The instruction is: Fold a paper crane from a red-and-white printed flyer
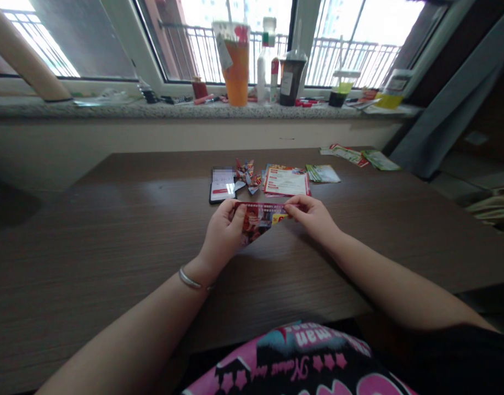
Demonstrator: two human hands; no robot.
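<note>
A printed sheet of colourful paper (258, 219), red along its top edge, is folded to a slanting lower edge and held above the table. My left hand (225, 230) pinches its left end, thumb on the front. At the right corner, the thumb and fingers of my right hand (312, 216) close on the paper. Just beyond my hands lie a phone (222, 186) with a lit screen and a small heap of folded paper pieces (247, 176). A stack of printed leaflets (286, 181) is right of that heap.
More leaflets (323, 173) and further printed papers (351, 155) lie toward the table's (112, 230) far right. On the windowsill (153, 109) stand an orange drink cup (236, 66), a clear bottle (267, 71), a dark drink cup (291, 79) and small clutter.
</note>
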